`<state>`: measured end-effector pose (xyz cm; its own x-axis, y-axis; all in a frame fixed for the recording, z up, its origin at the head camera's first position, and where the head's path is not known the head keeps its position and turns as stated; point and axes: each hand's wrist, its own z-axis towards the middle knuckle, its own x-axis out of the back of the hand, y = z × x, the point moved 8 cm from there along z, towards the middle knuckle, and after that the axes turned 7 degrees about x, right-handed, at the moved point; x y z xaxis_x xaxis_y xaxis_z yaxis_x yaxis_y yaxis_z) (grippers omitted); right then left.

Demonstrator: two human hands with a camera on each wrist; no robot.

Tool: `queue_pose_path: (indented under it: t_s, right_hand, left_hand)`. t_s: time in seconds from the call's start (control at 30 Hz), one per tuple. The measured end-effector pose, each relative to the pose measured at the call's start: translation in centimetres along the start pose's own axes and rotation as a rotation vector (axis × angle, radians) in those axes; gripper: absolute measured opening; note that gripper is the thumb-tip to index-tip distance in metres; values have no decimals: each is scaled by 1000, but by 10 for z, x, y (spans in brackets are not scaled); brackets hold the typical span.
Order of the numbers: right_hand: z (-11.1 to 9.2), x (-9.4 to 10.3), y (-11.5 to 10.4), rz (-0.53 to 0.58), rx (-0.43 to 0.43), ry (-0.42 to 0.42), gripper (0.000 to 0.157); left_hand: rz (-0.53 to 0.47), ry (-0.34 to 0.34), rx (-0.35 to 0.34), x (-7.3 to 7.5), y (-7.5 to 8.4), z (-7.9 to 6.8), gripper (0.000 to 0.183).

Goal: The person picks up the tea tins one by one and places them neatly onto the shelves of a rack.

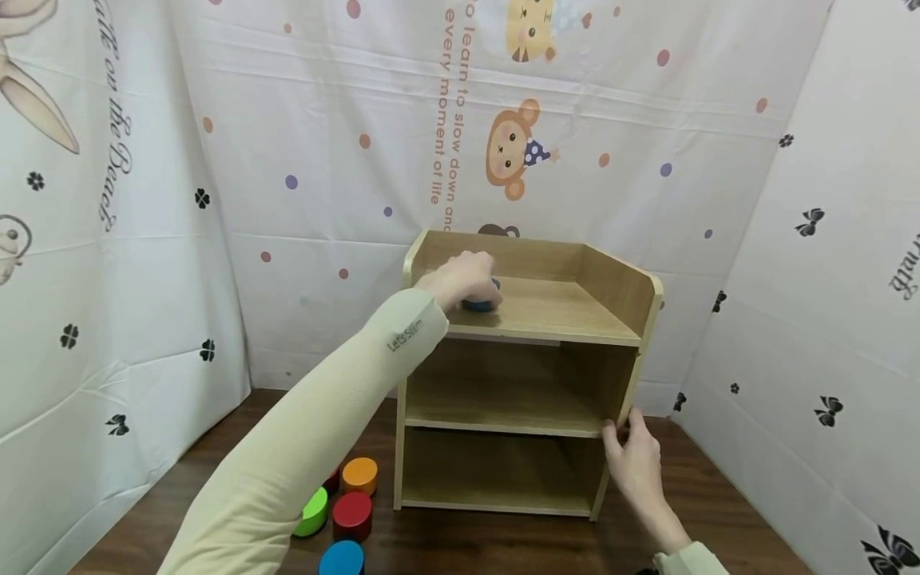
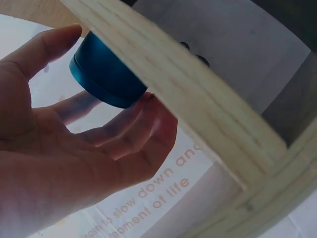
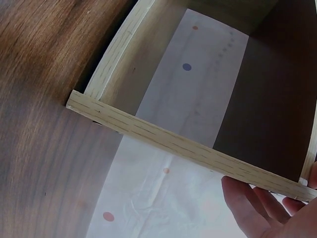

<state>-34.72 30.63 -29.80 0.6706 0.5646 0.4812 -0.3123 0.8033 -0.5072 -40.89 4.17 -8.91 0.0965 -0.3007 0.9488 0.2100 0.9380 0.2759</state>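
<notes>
Lying inside left grip [image 1: 462, 279]: blue cylinder [image 2: 106, 74], between thumb [image 2: 52, 43] and fingers [image 2: 146, 136].

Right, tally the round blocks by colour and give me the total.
Red blocks: 2, one mostly hidden
Blue blocks: 2, one at the left hand
Orange block: 1
Green block: 1
Total: 6 in view

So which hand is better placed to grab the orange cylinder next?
Probably the left hand, though busy with a blue cylinder: the orange cylinder stands on its side of the shelf, while the right hand grips the opposite side.
</notes>
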Motion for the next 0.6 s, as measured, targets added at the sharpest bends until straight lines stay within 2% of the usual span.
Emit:
queue_pose_path:
  t_s: [0.3, 0.6]
  right_hand:
    - [-1, 0, -1, -3, 1, -2, 9]
    - [0, 1, -2, -8, 11, -3, 9]
  left_hand:
    - [14, 67, -24, 10, 0, -12, 35]
    - [48, 123, -92, 14, 1, -35, 54]
